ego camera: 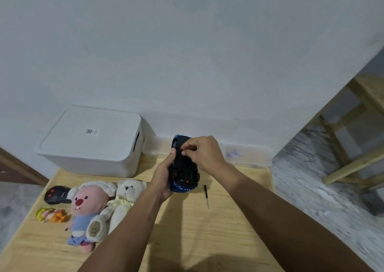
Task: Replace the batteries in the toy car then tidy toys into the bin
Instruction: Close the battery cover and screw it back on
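Risk: car is upside down, held above table w/ one hand only; hard tug on underside cover could twist it loose & drop it. Left hand wraps car's side. Right hand fingertips pinch at underside, prob. battery cover. Screwdriver lies nearby; bin lidded.
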The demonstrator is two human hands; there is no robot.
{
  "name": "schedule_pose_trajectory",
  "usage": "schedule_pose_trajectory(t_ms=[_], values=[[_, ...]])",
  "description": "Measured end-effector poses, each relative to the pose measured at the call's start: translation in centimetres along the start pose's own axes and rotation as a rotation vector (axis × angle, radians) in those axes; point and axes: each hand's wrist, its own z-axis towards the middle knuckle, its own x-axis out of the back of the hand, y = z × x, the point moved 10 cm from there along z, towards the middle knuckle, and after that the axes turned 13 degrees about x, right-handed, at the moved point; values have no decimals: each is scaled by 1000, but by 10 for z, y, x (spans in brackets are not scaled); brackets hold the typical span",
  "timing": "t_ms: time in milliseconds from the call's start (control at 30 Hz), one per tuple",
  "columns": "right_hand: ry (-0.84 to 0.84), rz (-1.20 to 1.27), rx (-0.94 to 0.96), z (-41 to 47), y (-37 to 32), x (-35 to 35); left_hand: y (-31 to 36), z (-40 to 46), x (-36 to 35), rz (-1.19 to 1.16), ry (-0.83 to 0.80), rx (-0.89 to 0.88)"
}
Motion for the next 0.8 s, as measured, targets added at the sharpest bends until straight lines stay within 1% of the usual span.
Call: schedule_pose_trajectory(t_ms=[100, 167, 233, 300, 400, 467, 633, 800], values=[[19, 3, 11, -7, 4, -5, 0, -2, 4, 72, 31, -17], [43, 70, -25, -12, 14, -6, 0, -1, 13, 118, 87, -22], [99, 148, -94, -18, 33, -3, 0, 1, 24, 145, 155, -27], [119, 150, -200, -28, 58, -1, -2, 1, 37, 125, 224, -18], [27, 79, -350, -50, 95, -9, -8, 2, 50, 102, 289, 10], [-50, 12, -404, -65, 112, -18, -12, 1, 57, 99, 316, 16], [-208, -164, -421, -87, 122, -48, -20, 4, 68, 159, 356, 31], [-305, -360, -430, -96, 122, -65, -27, 6, 80, 204, 409, 54]])
